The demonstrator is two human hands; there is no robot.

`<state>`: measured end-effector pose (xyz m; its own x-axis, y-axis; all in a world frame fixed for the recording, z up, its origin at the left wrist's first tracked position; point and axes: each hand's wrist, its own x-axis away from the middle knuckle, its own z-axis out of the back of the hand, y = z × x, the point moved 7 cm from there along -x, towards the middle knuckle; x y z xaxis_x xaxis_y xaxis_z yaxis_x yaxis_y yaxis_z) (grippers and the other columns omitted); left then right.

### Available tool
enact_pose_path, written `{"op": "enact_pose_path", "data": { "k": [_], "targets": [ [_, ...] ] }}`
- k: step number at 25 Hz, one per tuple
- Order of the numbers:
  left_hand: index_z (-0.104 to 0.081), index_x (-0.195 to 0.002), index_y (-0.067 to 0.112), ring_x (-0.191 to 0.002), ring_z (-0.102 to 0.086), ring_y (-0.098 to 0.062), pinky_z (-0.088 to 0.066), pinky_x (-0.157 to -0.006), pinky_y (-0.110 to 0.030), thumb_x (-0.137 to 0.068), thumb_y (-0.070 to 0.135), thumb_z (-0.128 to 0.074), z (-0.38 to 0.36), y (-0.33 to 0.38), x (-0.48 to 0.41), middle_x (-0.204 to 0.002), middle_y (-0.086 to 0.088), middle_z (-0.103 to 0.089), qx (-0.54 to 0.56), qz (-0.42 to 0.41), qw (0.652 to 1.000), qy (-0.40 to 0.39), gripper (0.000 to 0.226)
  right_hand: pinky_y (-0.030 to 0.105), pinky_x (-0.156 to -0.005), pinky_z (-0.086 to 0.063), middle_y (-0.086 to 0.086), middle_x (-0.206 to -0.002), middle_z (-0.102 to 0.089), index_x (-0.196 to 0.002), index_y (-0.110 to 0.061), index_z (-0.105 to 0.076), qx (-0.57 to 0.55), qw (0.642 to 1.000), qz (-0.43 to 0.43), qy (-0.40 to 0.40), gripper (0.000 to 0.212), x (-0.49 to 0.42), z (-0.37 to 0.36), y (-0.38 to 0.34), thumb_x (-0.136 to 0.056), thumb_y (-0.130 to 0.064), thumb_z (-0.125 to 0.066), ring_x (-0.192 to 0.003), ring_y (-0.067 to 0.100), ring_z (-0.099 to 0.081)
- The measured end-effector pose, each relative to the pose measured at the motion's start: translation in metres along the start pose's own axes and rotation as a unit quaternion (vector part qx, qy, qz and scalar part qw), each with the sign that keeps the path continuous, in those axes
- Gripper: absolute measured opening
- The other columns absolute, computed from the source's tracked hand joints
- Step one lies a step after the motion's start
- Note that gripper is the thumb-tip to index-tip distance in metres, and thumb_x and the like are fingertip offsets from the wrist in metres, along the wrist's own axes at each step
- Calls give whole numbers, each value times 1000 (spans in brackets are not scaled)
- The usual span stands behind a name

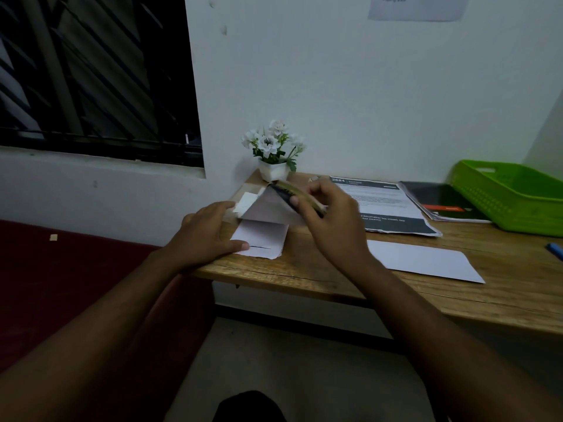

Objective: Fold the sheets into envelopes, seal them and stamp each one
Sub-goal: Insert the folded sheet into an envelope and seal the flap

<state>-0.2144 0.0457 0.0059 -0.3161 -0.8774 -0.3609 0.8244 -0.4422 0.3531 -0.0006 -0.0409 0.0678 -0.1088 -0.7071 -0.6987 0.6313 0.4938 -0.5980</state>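
A partly folded white sheet (262, 236) lies at the left end of the wooden desk (396, 287), its pointed flap (268, 208) raised. My left hand (210, 233) lies flat on the sheet's left side, with the thumb pressing its lower edge. My right hand (332, 220) grips a gold and black stick-shaped object (297, 194), perhaps a glue stick, whose tip touches the top of the raised flap. A flat white folded sheet (423, 260) lies to the right on the desk.
A small white pot of white flowers (274, 150) stands at the wall behind the sheet. A printed paper (384, 202), a dark booklet (441, 202) and a green plastic basket (511, 196) lie to the right. A blue object (555, 250) shows at the right edge.
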Motion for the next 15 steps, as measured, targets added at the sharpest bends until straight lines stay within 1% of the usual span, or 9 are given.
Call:
{"op": "enact_pose_path", "data": {
  "k": [2, 5, 8, 9, 10, 11, 12, 14, 15],
  "targets": [
    [-33, -141, 27, -133, -33, -17, -22, -109, -41, -74, 52, -72, 2, 14, 1, -149, 5, -34, 2, -40, 999, 1, 82, 33, -57, -55, -13, -86, -64, -89, -23, -62, -93, 994, -51, 5, 8, 4, 24, 7, -88, -30, -67, -81, 6, -63],
    [-46, -132, 28, -134, -32, -12, -17, -113, -41, -77, 54, -66, 2, 35, -2, -147, 9, -38, 26, -106, 994, 3, 64, 29, -49, -57, -2, -92, -65, -94, -16, -64, -190, 969, -155, 3, 8, 17, 64, 26, -92, -24, -62, -76, 7, -66],
    [-60, -121, 22, -126, -44, -9, -27, -110, -46, -74, 64, -55, 5, 58, -12, -136, 9, -52, 64, -152, 986, 24, 63, 28, -49, -55, 0, -90, -70, -94, -18, -64, -241, 947, -213, 18, 11, 27, 103, 48, -96, -22, -54, -74, 13, -67],
    [-63, -119, 20, -120, -49, -7, -33, -106, -42, -75, 62, -56, 7, 68, -16, -130, 9, -57, 84, -168, 981, 39, 61, 26, -48, -54, -2, -87, -71, -95, -19, -64, -260, 938, -228, 25, 12, 29, 114, 56, -97, -21, -53, -72, 13, -67],
    [-65, -115, 18, -110, -53, -5, -40, -99, -33, -75, 59, -61, 11, 79, -19, -122, 8, -61, 112, -180, 976, 55, 57, 25, -48, -53, -4, -85, -72, -96, -19, -64, -275, 929, -245, 30, 13, 30, 124, 65, -97, -19, -51, -70, 11, -67],
    [-68, -109, 16, -98, -57, -3, -44, -88, -23, -75, 54, -67, 16, 89, -22, -112, 6, -65, 145, -183, 970, 66, 51, 23, -48, -53, -6, -85, -72, -98, -19, -64, -288, 920, -262, 34, 14, 32, 132, 75, -97, -18, -50, -69, 9, -67],
    [-70, -101, 15, -85, -58, -3, -45, -76, -19, -75, 49, -71, 20, 98, -25, -100, 3, -68, 178, -179, 965, 67, 43, 23, -50, -54, -7, -84, -73, -99, -20, -64, -300, 912, -280, 34, 14, 34, 139, 84, -97, -18, -50, -69, 7, -68],
    [-70, -80, 16, -66, -57, -10, -43, -58, -24, -76, 44, -72, 23, 114, -33, -76, -3, -67, 202, -175, 962, 56, 29, 23, -53, -56, -9, -85, -73, -100, -24, -64, -312, 899, -308, 22, 12, 36, 150, 103, -93, -22, -54, -70, 6, -68],
    [-68, -72, 15, -61, -57, -13, -41, -53, -25, -76, 45, -69, 24, 122, -36, -68, -5, -65, 196, -180, 962, 55, 30, 24, -55, -56, -10, -86, -74, -101, -25, -65, -307, 897, -318, 7, 14, 37, 154, 111, -89, -25, -58, -72, 6, -68]
  ]
}}
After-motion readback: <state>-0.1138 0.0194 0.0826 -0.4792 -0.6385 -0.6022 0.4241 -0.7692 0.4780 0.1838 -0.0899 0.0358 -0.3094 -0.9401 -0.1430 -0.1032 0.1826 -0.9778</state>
